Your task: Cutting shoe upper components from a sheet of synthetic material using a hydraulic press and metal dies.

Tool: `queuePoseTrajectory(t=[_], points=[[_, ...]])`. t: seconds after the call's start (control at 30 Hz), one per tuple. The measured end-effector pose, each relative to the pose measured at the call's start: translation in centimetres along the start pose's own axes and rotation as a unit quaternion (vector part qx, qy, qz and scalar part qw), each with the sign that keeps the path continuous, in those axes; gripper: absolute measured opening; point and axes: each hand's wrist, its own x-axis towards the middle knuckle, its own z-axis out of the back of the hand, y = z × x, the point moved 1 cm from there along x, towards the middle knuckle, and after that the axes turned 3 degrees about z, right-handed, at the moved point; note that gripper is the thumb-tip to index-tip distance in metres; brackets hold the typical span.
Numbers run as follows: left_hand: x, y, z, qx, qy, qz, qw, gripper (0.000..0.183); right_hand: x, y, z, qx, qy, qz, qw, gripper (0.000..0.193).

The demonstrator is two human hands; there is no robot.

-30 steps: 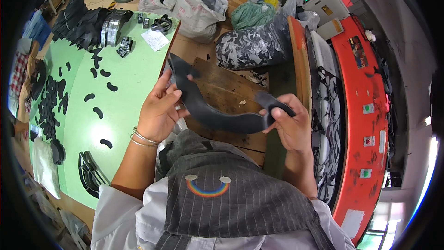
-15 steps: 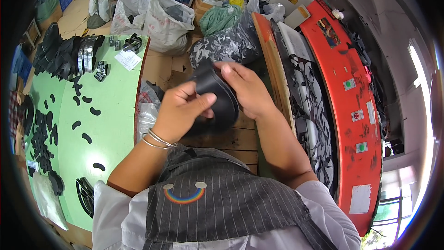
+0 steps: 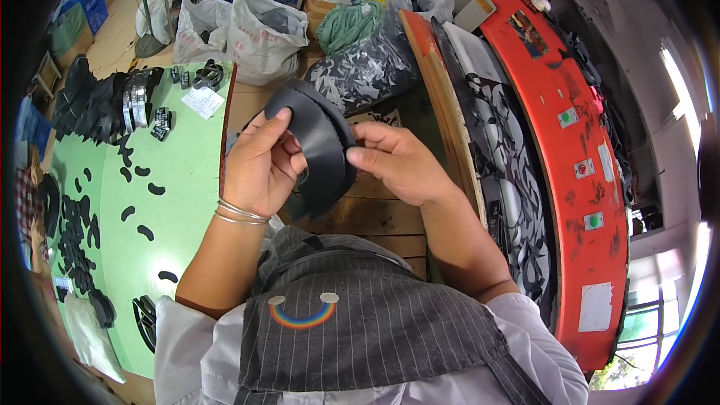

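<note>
Between my hands is a stack of smooth black curved sheets [image 3: 324,151], leather-like and bent into an arc, with a gap between layers along the right edge. My left hand [image 3: 259,166] grips the inner left side, thumb on top and fingers curled through the opening. The right edge is pinched by my right hand [image 3: 399,163], its thumb and forefinger at the layers' rims. To the left, a green table [image 3: 191,202] bears small curved black scraps [image 3: 156,189] and a pile of larger black pieces [image 3: 90,101].
A red machine [image 3: 559,172] with green and red buttons runs along my right, beside a bed of grey and black offcuts [image 3: 517,225]. White sacks [image 3: 262,37] and a dark bag of scraps [image 3: 367,67] stand ahead. A white paper slip [image 3: 202,102] lies on the table.
The black sheets have tilted and their layers now part at the right edge. My left hand has shifted left and its thumb now points up; my right hand has moved lower along the rim.
</note>
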Motion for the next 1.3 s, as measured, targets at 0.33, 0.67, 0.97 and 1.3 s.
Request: queuePoseTrajectory(t=[0.33,0.67,0.97,1.3], points=[[0.7,-0.6,1.6,-0.066,-0.039,-0.040,0.996,0.007,-0.2,-1.5,0.6,0.185,0.007,-0.019,0.983,0.031],[0.9,-1.3,1.2,-0.068,-0.156,-0.059,0.984,0.007,-1.2,-0.3,0.8,0.125,0.015,0.007,0.992,0.053],[0.1,-1.2,3.0,-0.212,0.024,-0.124,0.969,0.025,-2.0,1.0,1.1,-0.099,-0.087,-0.012,0.991,0.021],[-0.3,-0.8,4.1,-0.256,0.074,-0.119,0.956,0.028,-3.6,2.0,0.7,-0.155,-0.086,0.016,0.984,0.015]])
